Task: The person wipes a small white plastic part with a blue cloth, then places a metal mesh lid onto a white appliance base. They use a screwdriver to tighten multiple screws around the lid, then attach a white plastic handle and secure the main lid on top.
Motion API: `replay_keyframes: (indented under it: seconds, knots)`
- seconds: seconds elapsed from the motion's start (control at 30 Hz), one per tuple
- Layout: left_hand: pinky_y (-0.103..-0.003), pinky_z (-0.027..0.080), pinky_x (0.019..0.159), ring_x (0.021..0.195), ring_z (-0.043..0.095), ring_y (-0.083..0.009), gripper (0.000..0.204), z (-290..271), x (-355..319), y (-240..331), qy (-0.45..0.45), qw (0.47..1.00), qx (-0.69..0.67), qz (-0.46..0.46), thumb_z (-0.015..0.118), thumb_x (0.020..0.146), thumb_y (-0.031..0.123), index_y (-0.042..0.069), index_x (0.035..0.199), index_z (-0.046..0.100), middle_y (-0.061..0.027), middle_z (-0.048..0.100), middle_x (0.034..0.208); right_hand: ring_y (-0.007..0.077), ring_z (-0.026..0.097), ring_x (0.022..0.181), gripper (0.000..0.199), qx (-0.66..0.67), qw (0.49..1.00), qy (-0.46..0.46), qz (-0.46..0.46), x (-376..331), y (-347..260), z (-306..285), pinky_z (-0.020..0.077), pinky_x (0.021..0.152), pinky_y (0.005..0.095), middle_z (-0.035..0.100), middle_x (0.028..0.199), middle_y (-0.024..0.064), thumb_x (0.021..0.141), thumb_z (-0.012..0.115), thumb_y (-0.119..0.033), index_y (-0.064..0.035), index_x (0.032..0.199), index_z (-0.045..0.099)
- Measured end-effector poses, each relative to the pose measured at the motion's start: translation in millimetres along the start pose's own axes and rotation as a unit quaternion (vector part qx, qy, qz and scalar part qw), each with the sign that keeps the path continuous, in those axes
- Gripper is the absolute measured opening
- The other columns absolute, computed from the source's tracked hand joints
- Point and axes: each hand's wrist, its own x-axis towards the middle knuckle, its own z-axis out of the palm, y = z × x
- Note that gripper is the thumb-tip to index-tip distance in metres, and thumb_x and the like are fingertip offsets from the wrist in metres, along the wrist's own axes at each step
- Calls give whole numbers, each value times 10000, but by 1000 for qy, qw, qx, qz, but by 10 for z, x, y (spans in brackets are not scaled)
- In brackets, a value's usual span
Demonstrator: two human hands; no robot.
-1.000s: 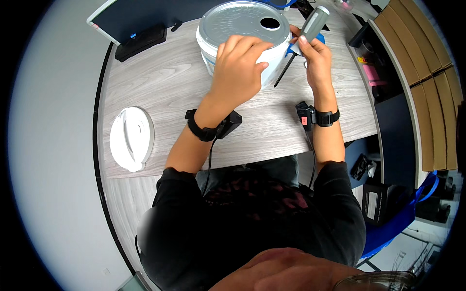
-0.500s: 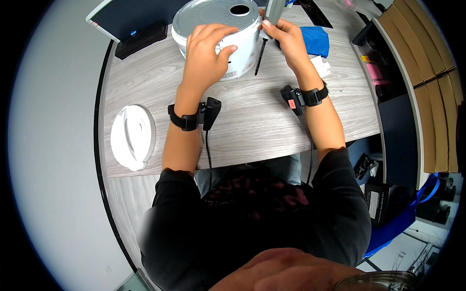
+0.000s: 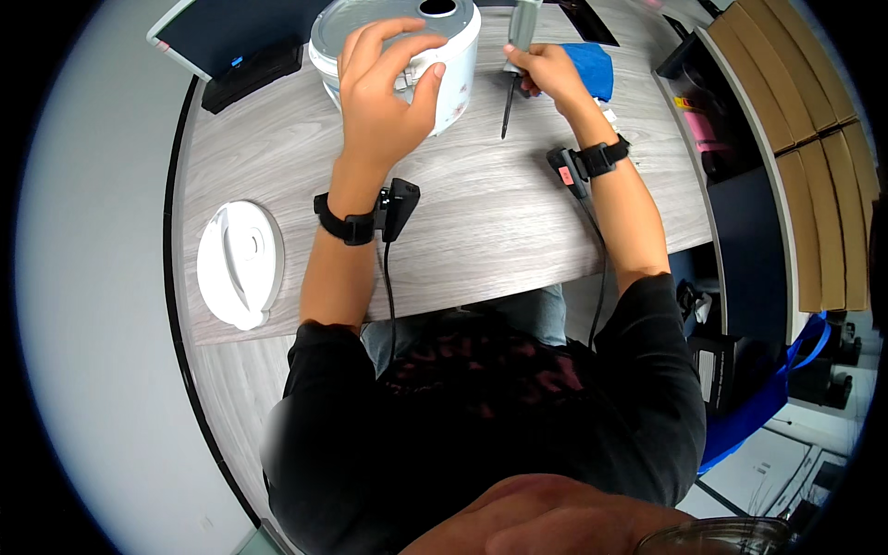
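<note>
A white bucket [image 3: 457,88] with a grey lid [image 3: 351,23] stands at the far middle of the table, and the lid has a round dark hole in it. My left hand [image 3: 384,106] is at the bucket's near side, fingers curved and apart. Between its thumb and fingers a small white fitting on the bucket's wall shows; whether I touch it is unclear. Right of the bucket, my right hand [image 3: 552,72] grips a grey power screwdriver [image 3: 524,30]. Its long black bit points down, apart from the bucket; the tool's top runs out of view.
A white oval plastic piece [image 3: 265,264] lies at the table's left. Behind it stands a dark screen [image 3: 245,32]. Blue cloth [image 3: 590,69] lies beyond my right hand. On the right are a shelf and cardboard boxes [image 3: 814,217]. Both wrists carry strapped devices with black cables.
My right hand has drawn the screwdriver rightward, away from the bucket's side. My left hand's fingers have lifted and opened a little. The whole view has shifted slightly.
</note>
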Motion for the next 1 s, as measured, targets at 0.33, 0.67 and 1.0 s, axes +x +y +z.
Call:
replay_keyframes:
  seconds: [0.33, 0.67, 1.0]
  knots:
    - [-377, 528, 768, 868, 674, -294, 241, 346, -364, 229, -376, 916, -65, -120, 696, 867, 166, 21, 1058, 717, -137, 688, 969, 161, 596, 492, 401, -100, 980, -101, 138, 429, 298, 261, 468, 454, 288, 622, 601, 71, 791, 815, -353, -20, 665, 631]
    - [-416, 506, 937, 1137, 612, -299, 388, 667, -626, 165, -588, 796, 57, -134, 673, 897, 285, 106, 1242, 681, -97, 612, 1279, 143, 596, 486, 442, -191, 963, -96, 162, 514, 476, 369, 496, 459, 269, 642, 607, 39, 717, 856, -447, -63, 649, 648]
    - [-402, 507, 940, 1181, 586, -281, 422, 724, -779, 89, -561, 817, 72, -109, 682, 878, 328, 152, 1262, 678, -78, 615, 1288, 155, 594, 463, 543, -281, 950, -78, 115, 302, 295, 394, 470, 494, 277, 619, 532, 29, 755, 790, -570, -84, 573, 633]
